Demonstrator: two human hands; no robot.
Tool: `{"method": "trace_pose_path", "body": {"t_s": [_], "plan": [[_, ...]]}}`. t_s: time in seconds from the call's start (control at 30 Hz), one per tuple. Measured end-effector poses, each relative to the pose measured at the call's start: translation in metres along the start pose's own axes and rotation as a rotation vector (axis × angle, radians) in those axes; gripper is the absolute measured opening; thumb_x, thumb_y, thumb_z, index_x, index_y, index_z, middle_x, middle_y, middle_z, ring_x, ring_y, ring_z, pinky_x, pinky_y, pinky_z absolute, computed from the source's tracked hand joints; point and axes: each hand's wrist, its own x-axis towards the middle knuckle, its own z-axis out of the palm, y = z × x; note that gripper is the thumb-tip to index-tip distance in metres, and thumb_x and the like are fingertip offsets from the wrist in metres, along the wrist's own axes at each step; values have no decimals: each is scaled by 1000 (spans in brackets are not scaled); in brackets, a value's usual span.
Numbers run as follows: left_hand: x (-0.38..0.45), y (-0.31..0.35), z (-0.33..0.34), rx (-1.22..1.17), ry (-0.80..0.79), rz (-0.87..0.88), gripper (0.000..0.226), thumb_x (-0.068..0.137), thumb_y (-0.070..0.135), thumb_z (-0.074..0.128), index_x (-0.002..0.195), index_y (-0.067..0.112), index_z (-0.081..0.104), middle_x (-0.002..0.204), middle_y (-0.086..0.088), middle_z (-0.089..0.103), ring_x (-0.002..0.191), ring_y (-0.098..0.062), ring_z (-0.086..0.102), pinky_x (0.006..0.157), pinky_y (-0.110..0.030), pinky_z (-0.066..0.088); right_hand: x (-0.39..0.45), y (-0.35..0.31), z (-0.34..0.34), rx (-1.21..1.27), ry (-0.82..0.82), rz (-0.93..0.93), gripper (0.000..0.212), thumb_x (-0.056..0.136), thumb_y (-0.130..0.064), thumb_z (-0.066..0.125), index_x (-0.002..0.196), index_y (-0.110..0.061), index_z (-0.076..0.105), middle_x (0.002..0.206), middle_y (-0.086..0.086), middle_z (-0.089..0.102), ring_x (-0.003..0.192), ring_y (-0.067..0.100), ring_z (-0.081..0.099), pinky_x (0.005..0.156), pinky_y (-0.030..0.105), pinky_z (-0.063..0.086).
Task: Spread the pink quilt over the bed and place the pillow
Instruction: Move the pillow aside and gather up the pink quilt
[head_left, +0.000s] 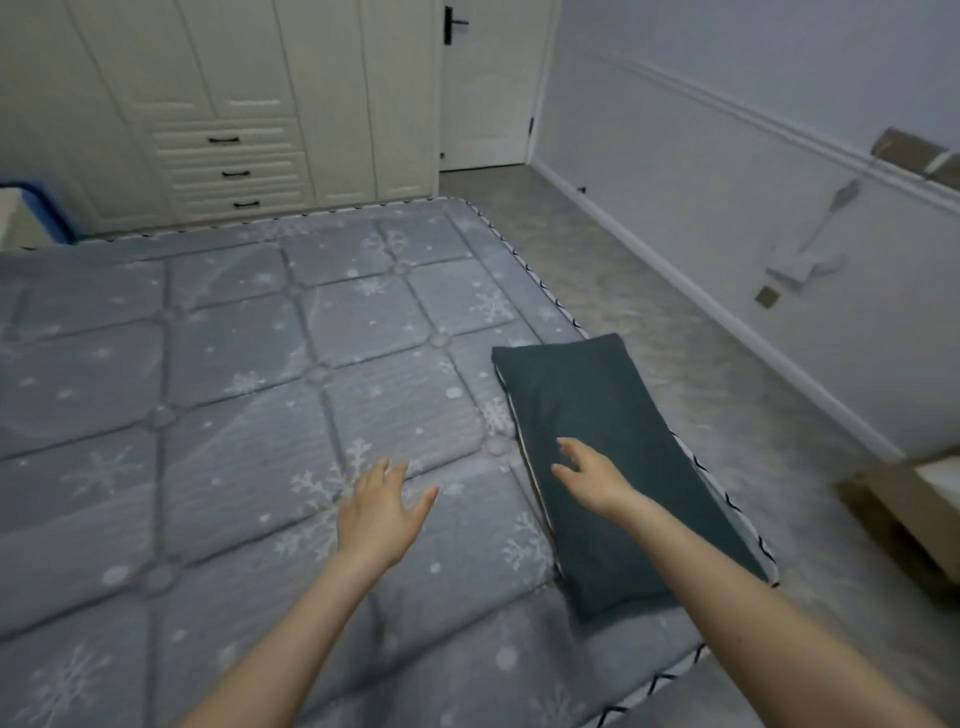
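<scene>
A dark teal pillow (592, 410) lies lengthwise along the right edge of the bed (218, 364), whose grey quilted mattress has a snowflake print and no cover on it. My right hand (589, 478) hovers over the near half of the pillow, fingers apart, holding nothing. My left hand (382, 512) is stretched out over the mattress just left of the pillow, fingers spread and empty. No pink quilt is in view.
Cream wardrobe doors and drawers (228, 171) stand beyond the bed's far side, with a white door (488, 93) to their right. Grey floor (649, 291) runs between the bed and the right wall. A cardboard box (904, 519) sits on the floor at right.
</scene>
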Motion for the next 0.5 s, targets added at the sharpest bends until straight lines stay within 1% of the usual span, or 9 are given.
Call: {"method": "trace_pose_path", "body": {"t_s": [0.07,0.17,0.2,0.27,0.33,0.37,0.4,0.5], "plan": [[12,22,14,26,-41,25,67,88,64,36,140,23,36,153,-3,25,140,-22,25,109,-38,28,4,26,-13,35,15,37,54,94,-25,49,144,-15,33,148,4,39,135,19,38,111,29,28],[28,65,36,78,-82,75,83,78,75,21,140,23,36,152,-5,28,138,-23,28,107,-38,32,22,70,-36,89,30,78,54,94,-25,50,144,-15,33,148,3,39,136,17,38,112,29,28],[33,77,45,90,-91,81,84,76,75,19,140,23,36,151,-5,29,138,-23,29,106,-38,33,29,83,-44,99,35,82,53,94,-25,50,143,-15,34,147,3,40,136,17,38,111,29,28],[47,103,69,107,-115,82,81,79,74,21,141,23,35,152,-3,28,138,-22,29,105,-37,34,49,114,-60,137,33,113,53,93,-26,50,143,-16,35,147,2,41,135,17,39,111,29,30],[59,123,91,120,-154,60,75,84,70,28,142,23,33,153,-3,25,139,-21,27,106,-37,34,67,142,-74,171,23,134,53,93,-26,51,143,-16,35,147,2,41,134,18,40,112,30,30],[75,143,116,117,-186,23,70,87,65,32,143,22,32,154,-3,23,139,-22,26,108,-38,32,88,170,-86,176,2,147,54,93,-26,51,143,-16,34,147,2,41,134,18,40,112,31,31],[79,146,122,102,-205,-4,67,89,62,35,143,22,31,154,-3,22,140,-22,25,109,-38,30,93,177,-88,181,-1,150,54,93,-26,51,143,-16,34,147,2,41,134,18,40,112,32,31],[110,181,167,30,-245,-103,65,90,57,40,143,21,32,154,-5,24,140,-23,26,112,-38,27,129,230,-109,236,-8,198,55,93,-26,51,144,-18,32,148,2,40,135,17,39,112,34,31]]}}
